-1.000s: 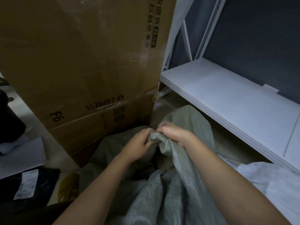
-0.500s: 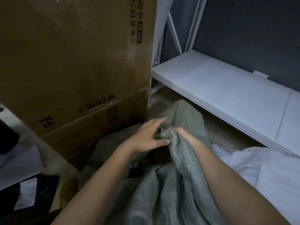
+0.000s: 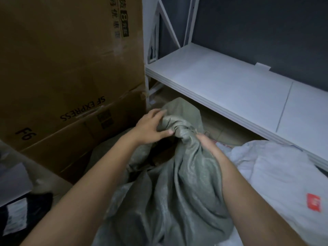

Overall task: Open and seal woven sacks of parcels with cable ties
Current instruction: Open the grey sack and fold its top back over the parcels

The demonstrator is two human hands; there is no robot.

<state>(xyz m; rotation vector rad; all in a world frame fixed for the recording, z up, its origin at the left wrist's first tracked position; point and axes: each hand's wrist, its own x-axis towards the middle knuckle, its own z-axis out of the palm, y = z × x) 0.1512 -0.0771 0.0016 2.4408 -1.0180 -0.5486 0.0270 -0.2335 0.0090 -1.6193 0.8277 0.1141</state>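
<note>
Left hand (image 3: 150,127) cups the bunched neck of the grey-green woven sack (image 3: 179,174), thumb pressing the twist. Right hand (image 3: 206,143) grips the neck just below. Cardboard box (image 3: 67,71) left of hands, white shelf (image 3: 230,87) right.

Both hands — left hand (image 3: 150,126), right hand (image 3: 206,143) — gripping bunched woven sack (image 3: 179,174), cardboard box (image 3: 71,71) behind

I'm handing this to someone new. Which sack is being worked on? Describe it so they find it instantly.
Start at the tall brown cardboard box marked SF EXPRESS; the white shelf stands to its right. On the floor between them lies the grey-green woven sack, its neck bunched in the left hand and right hand. The neighbouring sack is white with a red label.
</note>
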